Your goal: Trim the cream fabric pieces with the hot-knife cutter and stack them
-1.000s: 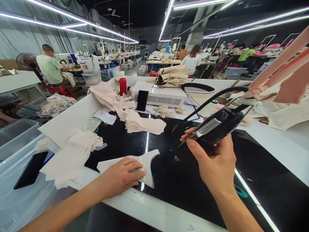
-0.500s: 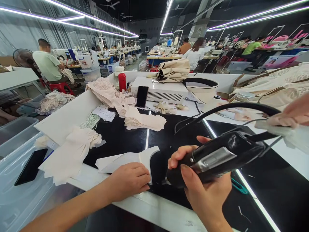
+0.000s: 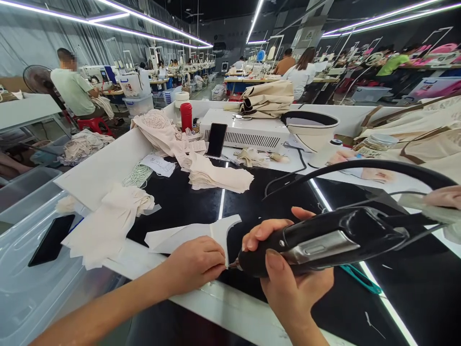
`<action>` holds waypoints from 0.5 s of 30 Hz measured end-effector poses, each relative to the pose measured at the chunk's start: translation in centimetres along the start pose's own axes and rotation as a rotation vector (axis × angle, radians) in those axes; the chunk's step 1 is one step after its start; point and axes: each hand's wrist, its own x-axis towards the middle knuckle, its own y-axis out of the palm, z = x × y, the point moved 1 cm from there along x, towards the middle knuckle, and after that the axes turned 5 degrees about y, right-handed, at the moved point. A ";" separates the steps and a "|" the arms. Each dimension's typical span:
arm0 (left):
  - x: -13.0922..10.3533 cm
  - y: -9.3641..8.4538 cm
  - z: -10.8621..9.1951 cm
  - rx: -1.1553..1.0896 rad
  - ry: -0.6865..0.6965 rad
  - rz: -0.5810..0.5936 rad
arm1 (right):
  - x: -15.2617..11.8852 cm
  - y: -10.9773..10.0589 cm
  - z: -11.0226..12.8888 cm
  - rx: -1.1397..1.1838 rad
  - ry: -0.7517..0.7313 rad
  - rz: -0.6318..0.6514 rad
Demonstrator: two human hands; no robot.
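Pale panel (image 3: 190, 233): flat, off-white, with a lengthwise edge line visible and a narrow cream band crossing its right part. It lies at the near edge of the glossy black work surface (image 3: 414, 293). Its long axis runs left to right, rising slightly; the left end tapers, while the wider right end has an inward-curving edge. Left hand (image 3: 196, 264): rests over the panel's lower right, fingers bent and together; whether they pinch it, cannot tell. Handheld tool (image 3: 324, 247): black, rounded casing, silver plate along its side; long axis near level, narrow nose pointing left and slightly down at the panel's edge, contact unclear. Right hand (image 3: 293, 295): fingers and thumb wrapped around the casing.
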 end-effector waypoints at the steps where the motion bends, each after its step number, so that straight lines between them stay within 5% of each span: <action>1: 0.0 0.0 0.0 -0.002 0.004 -0.003 | 0.0 0.0 -0.1 0.009 0.001 0.002; 15: 0.5 -0.5 0.1 0.012 -0.029 -0.002 | -0.3 -0.2 -0.5 0.075 -0.054 0.021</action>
